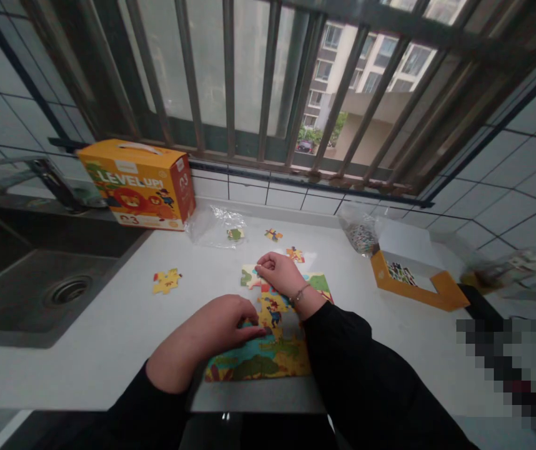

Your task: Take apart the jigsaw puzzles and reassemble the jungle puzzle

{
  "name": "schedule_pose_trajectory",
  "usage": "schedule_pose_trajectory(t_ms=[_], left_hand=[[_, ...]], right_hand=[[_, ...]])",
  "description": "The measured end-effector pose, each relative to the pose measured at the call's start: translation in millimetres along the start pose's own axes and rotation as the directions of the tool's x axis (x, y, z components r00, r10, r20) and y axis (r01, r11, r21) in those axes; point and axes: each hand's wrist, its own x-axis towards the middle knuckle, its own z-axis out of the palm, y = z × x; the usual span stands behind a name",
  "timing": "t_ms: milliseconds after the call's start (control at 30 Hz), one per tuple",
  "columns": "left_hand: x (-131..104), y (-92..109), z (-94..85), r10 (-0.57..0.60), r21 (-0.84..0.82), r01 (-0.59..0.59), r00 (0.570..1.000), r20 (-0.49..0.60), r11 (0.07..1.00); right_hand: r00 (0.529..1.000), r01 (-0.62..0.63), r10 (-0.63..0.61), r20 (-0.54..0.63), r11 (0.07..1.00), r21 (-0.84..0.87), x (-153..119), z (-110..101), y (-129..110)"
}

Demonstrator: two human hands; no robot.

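A partly assembled jigsaw puzzle (261, 367) with a colourful cartoon scene lies on the white counter in front of me. My left hand (218, 322) rests over its left side, thumb apart from the curved fingers, holding nothing. At the upper left of the puzzle, my right hand (281, 274) pinches a green and pink puzzle piece (249, 279) by its edge. My right wrist and sleeve cover part of the puzzle's right side. Beyond that hand lie a loose orange piece (295, 254) and a yellow piece (273, 235). Another yellow piece (167, 281) lies off to the left.
An orange puzzle box (137, 184) stands at the back left beside a sink (94, 262). A clear plastic bag (207, 225) has a green piece (235, 234) at its edge. On the right are a bag of pieces (360, 236) and an open orange-edged box (418, 297).
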Motion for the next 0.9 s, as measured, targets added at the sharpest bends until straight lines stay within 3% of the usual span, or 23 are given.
schedule_pose_trajectory(t_ms=[67, 200, 267, 400, 567, 767, 900], left_hand=[[-0.1, -12.2, 2.0, 0.027, -0.038, -0.027, 1.0, -0.007, 0.999], [0.8, -30.7, 14.5, -0.008, -0.003, 0.008, 0.968, -0.252, 1.0], [1.6, -34.8, 21.9, -0.038, 0.023, 0.047, 0.956, -0.292, 0.999], [2.6, -35.1, 31.1, -0.075, 0.064, 0.091, 0.972, -0.224, 0.994], [3.3, -35.8, 33.9, -0.091, 0.088, 0.111, 0.974, -0.209, 0.99], [3.8, -38.9, 34.7, -0.096, 0.082, 0.118, 0.968, -0.232, 0.99], [3.2, -37.4, 33.6, -0.111, 0.083, 0.132, 0.969, -0.218, 0.988]], right_hand=[[0.999, 0.032, -0.032, -0.013, 0.999, -0.04, -0.2, 0.8, 6.1], [0.989, 0.145, -0.15, -0.016, 0.974, -0.173, -2.3, -3.7, 13.3], [0.978, 0.197, -0.206, -0.009, 0.948, -0.251, -2.3, -4.8, 14.8], [0.957, 0.278, -0.289, 0.019, 0.897, -0.343, -1.6, -3.3, 16.3], [0.953, 0.299, -0.296, 0.063, 0.892, -0.338, -5.2, -6.5, 14.8], [0.873, 0.478, -0.417, 0.252, 0.835, -0.272, -11.8, -22.0, 15.6], [0.867, 0.488, -0.424, 0.263, 0.83, -0.27, -11.2, -23.7, 17.7]])
